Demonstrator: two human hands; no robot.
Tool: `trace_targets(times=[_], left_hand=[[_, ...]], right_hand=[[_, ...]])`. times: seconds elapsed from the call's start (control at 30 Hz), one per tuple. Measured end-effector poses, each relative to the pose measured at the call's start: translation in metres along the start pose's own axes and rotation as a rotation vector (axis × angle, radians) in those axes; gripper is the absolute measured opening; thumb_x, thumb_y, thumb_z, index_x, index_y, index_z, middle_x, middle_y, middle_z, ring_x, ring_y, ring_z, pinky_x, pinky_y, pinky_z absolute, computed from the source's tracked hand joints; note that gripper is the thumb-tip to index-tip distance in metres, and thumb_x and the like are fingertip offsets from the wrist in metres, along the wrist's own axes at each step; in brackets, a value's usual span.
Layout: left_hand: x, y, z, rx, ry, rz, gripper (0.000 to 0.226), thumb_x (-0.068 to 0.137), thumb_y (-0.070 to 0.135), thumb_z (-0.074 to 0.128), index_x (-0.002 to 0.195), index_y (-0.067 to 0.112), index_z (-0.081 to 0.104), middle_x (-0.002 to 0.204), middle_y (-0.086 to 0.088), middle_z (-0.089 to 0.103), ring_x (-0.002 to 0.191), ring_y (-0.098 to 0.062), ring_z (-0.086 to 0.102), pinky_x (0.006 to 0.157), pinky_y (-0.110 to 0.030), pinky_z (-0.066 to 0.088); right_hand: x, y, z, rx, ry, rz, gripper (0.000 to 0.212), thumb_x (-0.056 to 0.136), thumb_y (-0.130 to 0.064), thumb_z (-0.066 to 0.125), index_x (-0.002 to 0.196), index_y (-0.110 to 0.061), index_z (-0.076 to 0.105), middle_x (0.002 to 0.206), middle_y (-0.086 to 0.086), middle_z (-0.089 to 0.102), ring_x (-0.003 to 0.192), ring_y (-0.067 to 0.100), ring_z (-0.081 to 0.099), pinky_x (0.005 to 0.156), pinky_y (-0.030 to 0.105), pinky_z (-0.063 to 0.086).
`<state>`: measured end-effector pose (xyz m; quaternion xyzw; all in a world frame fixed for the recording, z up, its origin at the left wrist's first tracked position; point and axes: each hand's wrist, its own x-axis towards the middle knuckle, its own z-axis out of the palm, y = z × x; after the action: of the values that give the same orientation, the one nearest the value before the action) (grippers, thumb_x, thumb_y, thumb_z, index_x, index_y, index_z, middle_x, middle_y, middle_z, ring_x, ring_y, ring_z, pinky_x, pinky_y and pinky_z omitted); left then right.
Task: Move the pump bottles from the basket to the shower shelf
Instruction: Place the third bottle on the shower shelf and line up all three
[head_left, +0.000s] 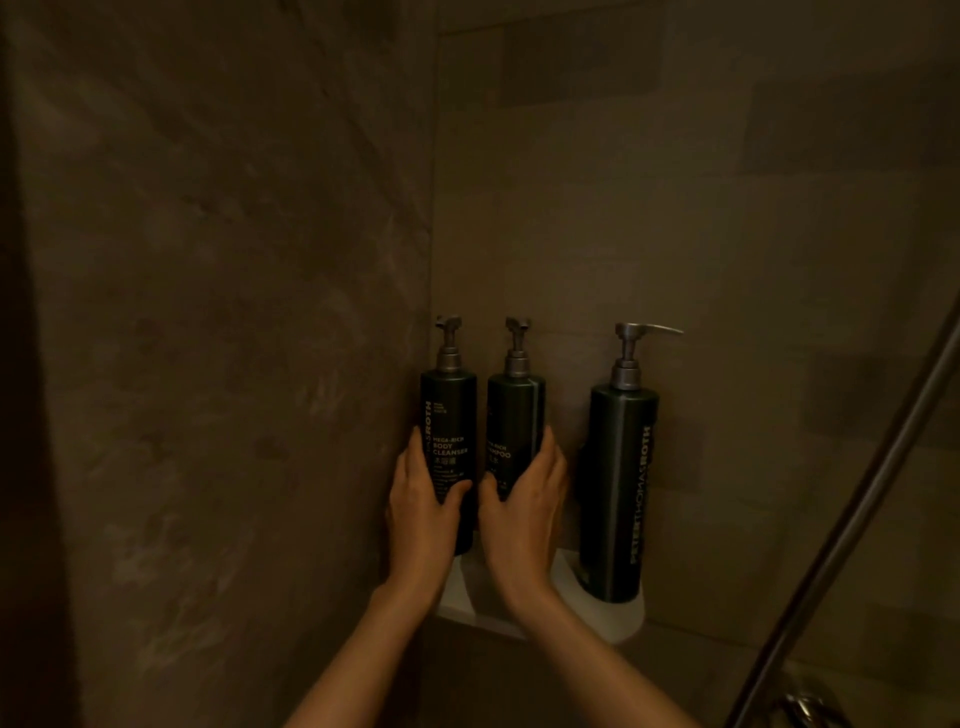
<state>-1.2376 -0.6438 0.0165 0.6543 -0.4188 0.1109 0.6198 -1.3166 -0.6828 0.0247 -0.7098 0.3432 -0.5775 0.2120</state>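
Left hand fingers grasp cleanser bottle; right hand fingers grasp shampoo bottle. Both upright on shelf.

Right hand covers the shampoo bottle base and half its label, so whether it sits on the white shelf is anyone's guess. Shower hose runs off-frame.

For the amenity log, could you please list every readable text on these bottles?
"MEGA-RICH BODY CLEANSER": left bottle, held by the left hand.
"...ROTH": same bottle, vertical, partly hidden.
"...RICH ...MPOO": middle bottle, partly covered by the right hand.
"PETERTHOMASROTH": right bottle, vertical.
Small print: unreadable.
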Motion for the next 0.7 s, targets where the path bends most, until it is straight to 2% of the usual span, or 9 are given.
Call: trace_targets(times=[0.1, 0.2, 0.33, 0.43, 0.53, 0.6, 0.7], left_hand=[[-0.001, 0.0, 0.001, 0.007, -0.004, -0.008, 0.079, 0.084, 0.013, 0.065, 0.149, 0.018, 0.019, 0.147, -0.005, 0.037, 0.13, -0.018, 0.041, 0.102, -0.027, 0.034], [-0.002, 0.0, 0.001, 0.011, -0.003, -0.013, 0.078, 0.086, 0.015, 0.063, 0.15, 0.018, 0.018, 0.148, -0.006, 0.036, 0.13, -0.019, 0.041, 0.106, -0.034, 0.037], [-0.004, 0.003, -0.004, 0.026, -0.024, -0.001, 0.076, 0.087, 0.012, 0.06, 0.15, 0.018, 0.017, 0.149, -0.005, 0.035, 0.132, -0.019, 0.039, 0.108, -0.035, 0.036], [-0.016, 0.009, -0.009, 0.045, -0.017, 0.046, 0.068, 0.09, 0.009, 0.056, 0.148, 0.017, 0.023, 0.148, -0.003, 0.033, 0.13, -0.018, 0.04, 0.105, -0.029, 0.035], [-0.031, 0.022, -0.011, 0.077, 0.043, 0.167, 0.059, 0.09, 0.009, 0.055, 0.143, 0.017, 0.032, 0.146, -0.002, 0.035, 0.131, -0.015, 0.038, 0.106, -0.027, 0.032], [-0.035, 0.033, -0.006, 0.075, 0.027, 0.221, 0.059, 0.089, 0.011, 0.058, 0.143, 0.017, 0.034, 0.146, -0.001, 0.035, 0.132, -0.012, 0.035, 0.108, -0.026, 0.029], [-0.031, 0.046, 0.006, 0.057, -0.018, 0.226, 0.067, 0.087, 0.017, 0.063, 0.145, 0.016, 0.029, 0.147, -0.002, 0.034, 0.13, -0.005, 0.03, 0.107, -0.02, 0.024]], right_hand=[[0.004, 0.001, 0.002, -0.016, 0.018, 0.003, 0.08, 0.085, -0.022, 0.063, 0.148, -0.016, 0.015, 0.145, 0.006, 0.03, 0.132, 0.02, 0.032, 0.101, 0.024, 0.026], [0.005, -0.001, 0.004, -0.013, 0.042, 0.035, 0.08, 0.083, -0.022, 0.065, 0.147, -0.016, 0.017, 0.144, 0.005, 0.03, 0.131, 0.019, 0.032, 0.097, 0.021, 0.023], [0.0, -0.004, 0.001, 0.002, 0.055, 0.025, 0.08, 0.084, -0.023, 0.065, 0.147, -0.014, 0.018, 0.146, 0.006, 0.028, 0.133, 0.02, 0.031, 0.101, 0.024, 0.026], [-0.006, -0.008, -0.015, 0.058, 0.054, -0.074, 0.072, 0.087, -0.025, 0.061, 0.146, -0.016, 0.021, 0.146, 0.003, 0.028, 0.134, 0.015, 0.029, 0.106, 0.025, 0.026], [-0.007, -0.008, -0.042, 0.069, 0.122, -0.231, 0.053, 0.089, -0.022, 0.058, 0.137, -0.02, 0.037, 0.14, -0.003, 0.035, 0.13, 0.008, 0.033, 0.106, 0.026, 0.031], [-0.004, -0.005, -0.06, 0.055, 0.197, -0.324, 0.046, 0.087, -0.019, 0.058, 0.131, -0.02, 0.045, 0.136, -0.004, 0.04, 0.128, 0.007, 0.036, 0.105, 0.022, 0.032], [0.004, 0.004, -0.08, 0.034, 0.276, -0.325, 0.056, 0.084, -0.013, 0.064, 0.134, -0.017, 0.04, 0.141, 0.001, 0.036, 0.131, 0.01, 0.033, 0.105, 0.012, 0.026]])
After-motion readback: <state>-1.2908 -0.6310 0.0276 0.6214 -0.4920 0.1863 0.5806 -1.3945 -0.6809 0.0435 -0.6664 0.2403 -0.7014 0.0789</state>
